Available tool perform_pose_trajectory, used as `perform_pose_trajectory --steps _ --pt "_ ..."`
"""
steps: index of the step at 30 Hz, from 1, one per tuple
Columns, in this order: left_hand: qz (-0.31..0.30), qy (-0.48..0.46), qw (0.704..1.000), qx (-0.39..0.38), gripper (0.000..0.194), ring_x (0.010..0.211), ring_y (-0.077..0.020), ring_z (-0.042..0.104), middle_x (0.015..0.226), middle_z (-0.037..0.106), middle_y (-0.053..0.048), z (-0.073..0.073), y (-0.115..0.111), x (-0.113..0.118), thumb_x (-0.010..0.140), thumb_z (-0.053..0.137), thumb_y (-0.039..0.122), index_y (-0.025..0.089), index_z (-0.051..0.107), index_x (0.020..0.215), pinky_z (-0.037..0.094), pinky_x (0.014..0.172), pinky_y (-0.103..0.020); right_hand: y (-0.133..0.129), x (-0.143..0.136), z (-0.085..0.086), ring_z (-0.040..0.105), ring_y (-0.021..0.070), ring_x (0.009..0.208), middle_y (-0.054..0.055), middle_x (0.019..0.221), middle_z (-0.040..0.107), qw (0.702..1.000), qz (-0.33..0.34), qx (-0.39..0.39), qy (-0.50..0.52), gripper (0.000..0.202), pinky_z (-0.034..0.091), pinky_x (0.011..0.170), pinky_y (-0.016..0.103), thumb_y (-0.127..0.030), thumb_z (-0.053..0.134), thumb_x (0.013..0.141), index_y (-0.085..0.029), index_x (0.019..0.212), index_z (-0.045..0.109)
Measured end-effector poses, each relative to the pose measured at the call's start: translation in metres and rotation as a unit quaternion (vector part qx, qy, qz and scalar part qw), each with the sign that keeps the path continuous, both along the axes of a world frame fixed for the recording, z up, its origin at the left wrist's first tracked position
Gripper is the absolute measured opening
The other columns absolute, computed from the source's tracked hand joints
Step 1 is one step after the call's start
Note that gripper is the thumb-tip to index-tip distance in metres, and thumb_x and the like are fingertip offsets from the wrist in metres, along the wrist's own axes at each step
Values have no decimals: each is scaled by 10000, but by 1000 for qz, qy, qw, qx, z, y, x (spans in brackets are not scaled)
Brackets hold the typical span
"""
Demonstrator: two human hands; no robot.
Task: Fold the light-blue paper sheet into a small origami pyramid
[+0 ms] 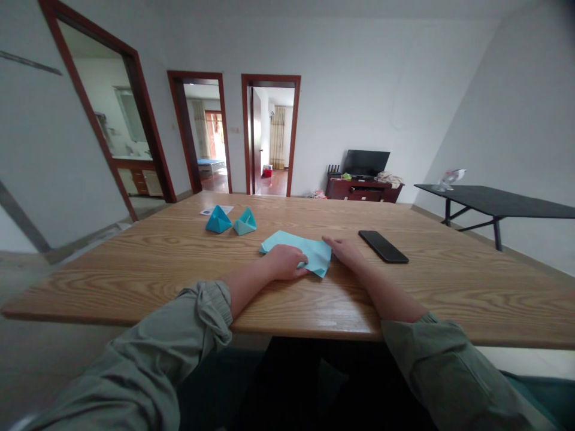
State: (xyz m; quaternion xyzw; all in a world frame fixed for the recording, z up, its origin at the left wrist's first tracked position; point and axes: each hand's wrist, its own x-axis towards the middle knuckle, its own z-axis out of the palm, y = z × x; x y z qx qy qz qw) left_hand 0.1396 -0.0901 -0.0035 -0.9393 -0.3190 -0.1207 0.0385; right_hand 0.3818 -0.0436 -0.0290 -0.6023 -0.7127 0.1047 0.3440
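Note:
A folded sheet of light blue paper lies on the wooden table in front of me, creased and slightly raised at its edges. My left hand is closed over its near edge, thumb on top and fingers curled. At the paper's right corner, my right hand grips the edge with its fingertips; the thumb is mostly hidden. Beyond the paper to the left stand two folded paper boats, one darker blue and one light turquoise.
A black phone lies on the wooden table right of my right hand. A small printed card is behind the paper boats. Farther off are a black table and a cabinet with a television.

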Motion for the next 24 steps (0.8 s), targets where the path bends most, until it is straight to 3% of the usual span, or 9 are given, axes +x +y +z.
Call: perform_pose_trajectory --steps 4,6,10,12,15,18,21,24 --pt "-70 -58 993 -72 460 784 -186 605 857 659 -44 3 3 -2 812 469 598 258 694 1027 427 728 -277 -8 -8 -2 598 161 645 41 755 677 999 -7 -36 -1 145 435 575 248 -296 620 704 -190 802 640" --pt "-45 -103 989 -91 435 807 -169 604 911 668 -39 7 12 -12 843 448 559 252 695 1029 425 739 -256 -10 -10 -1 588 142 646 32 761 665 1000 -18 -20 -11 137 427 576 232 -234 602 700 -186 825 626" --pt "82 -139 982 -93 389 857 -197 607 958 685 -52 10 33 -36 835 492 483 214 694 1031 431 786 -282 -12 -11 5 584 134 660 28 773 653 999 -31 14 5 137 429 596 229 -244 566 742 -184 856 611" --pt "97 -157 975 -127 399 871 -212 611 968 688 -61 8 39 -38 827 503 485 203 691 1035 436 810 -303 -16 -14 11 586 139 652 42 803 659 996 -57 63 37 160 437 597 239 -291 538 779 -181 875 604" --pt "67 -250 936 -240 616 911 -227 618 1129 639 -93 5 36 -23 783 552 546 190 521 1285 460 813 -323 -28 -30 22 603 154 650 69 887 671 983 -65 149 81 253 457 605 261 -358 482 835 -179 975 592" --pt "6 -371 865 -336 893 1058 -258 574 1302 515 -149 6 27 -1 738 631 524 164 224 1447 463 861 -342 -48 -54 28 645 186 786 74 997 677 984 53 153 69 318 491 700 290 -370 477 850 -197 1094 584" --pt "-3 -460 842 -283 906 1175 -275 489 1338 473 -152 9 20 11 708 688 456 142 246 1435 406 966 -369 -67 -73 31 585 236 1069 73 1213 609 974 181 133 7 448 448 915 371 -337 526 821 -222 1254 526" --pt "6 -531 804 -266 779 1096 -251 548 1234 562 -127 12 20 11 730 680 382 154 332 1388 436 940 -370 -80 -79 34 502 256 1192 80 1314 534 968 216 124 -24 486 382 1004 412 -337 510 837 -215 1307 493"
